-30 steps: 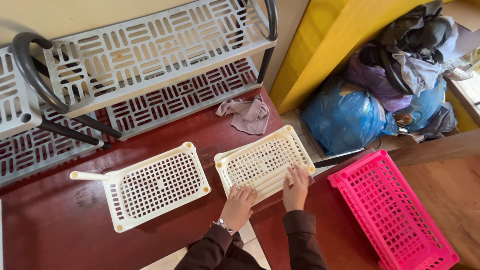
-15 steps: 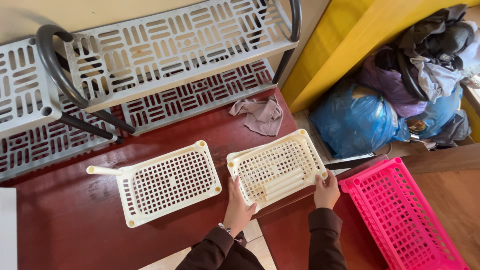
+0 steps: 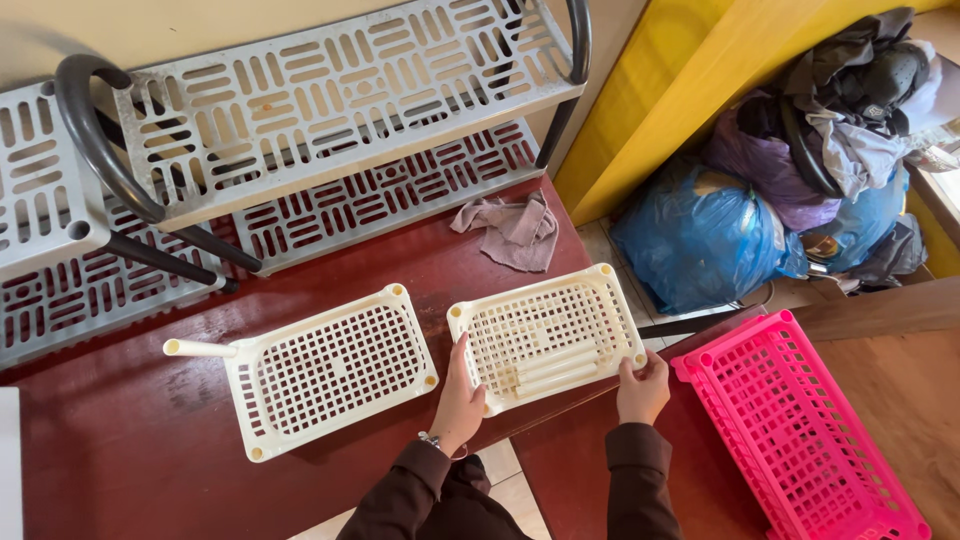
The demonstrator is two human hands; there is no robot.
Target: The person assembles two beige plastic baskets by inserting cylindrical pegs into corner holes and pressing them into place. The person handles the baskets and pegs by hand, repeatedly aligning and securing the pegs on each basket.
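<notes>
Cream perforated tray point(image 3: 545, 335) — square holes, corner sockets.

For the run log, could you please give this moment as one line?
left hand: holds cream tray left edge | right hand: holds its right corner | second cream tray: apart, left | pink basket: right

Bright, even daylight — soft shadows, sharp focus throughout, slight wide-angle bending at the edges.

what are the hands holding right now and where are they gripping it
Both hold the right-hand cream lattice tray: left hand at its left edge, right hand at its near right corner.
</notes>
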